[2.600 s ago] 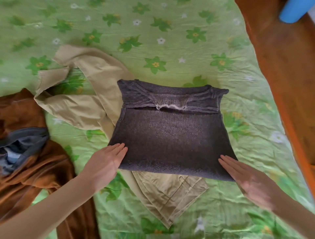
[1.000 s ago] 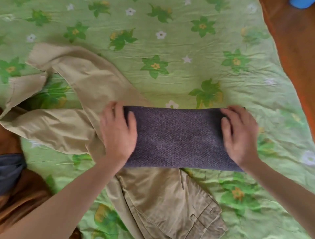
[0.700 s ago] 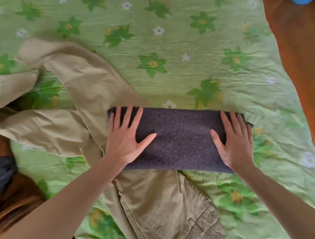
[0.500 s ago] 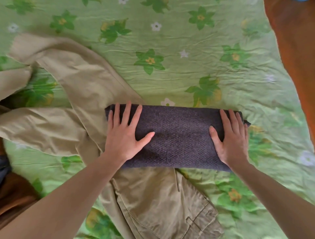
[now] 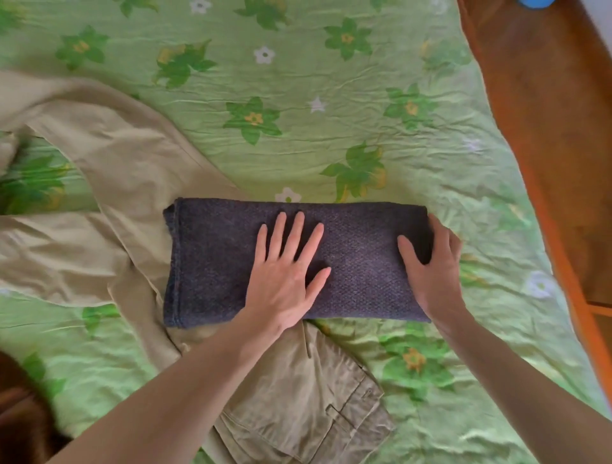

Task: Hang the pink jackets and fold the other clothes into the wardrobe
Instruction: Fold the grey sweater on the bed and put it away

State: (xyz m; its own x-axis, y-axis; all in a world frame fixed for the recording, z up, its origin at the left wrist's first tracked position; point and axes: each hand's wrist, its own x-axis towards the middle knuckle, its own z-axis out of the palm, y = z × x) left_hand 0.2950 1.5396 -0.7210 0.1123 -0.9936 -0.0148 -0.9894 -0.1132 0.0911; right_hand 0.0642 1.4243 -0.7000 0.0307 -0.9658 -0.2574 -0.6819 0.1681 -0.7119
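Note:
A dark grey knitted sweater (image 5: 215, 261), folded into a long flat band, lies across the green flowered bedsheet (image 5: 331, 99). My left hand (image 5: 284, 275) presses flat on the sweater's middle with fingers spread. My right hand (image 5: 430, 268) holds the sweater's right end, thumb on top and fingers curled round the edge. Beige trousers (image 5: 126, 172) lie spread beneath and to the left of the sweater, their waist and pocket showing near my forearms.
A brown garment (image 5: 20, 414) shows at the lower left corner. The bed's orange wooden frame (image 5: 563, 232) runs down the right side, with wooden floor beyond it and a blue object (image 5: 536, 2) at the top right.
The sweater went from a wide square to a folded band. Since half a second ago my left hand slid from its left end to the middle, and my right hand curled round the right end.

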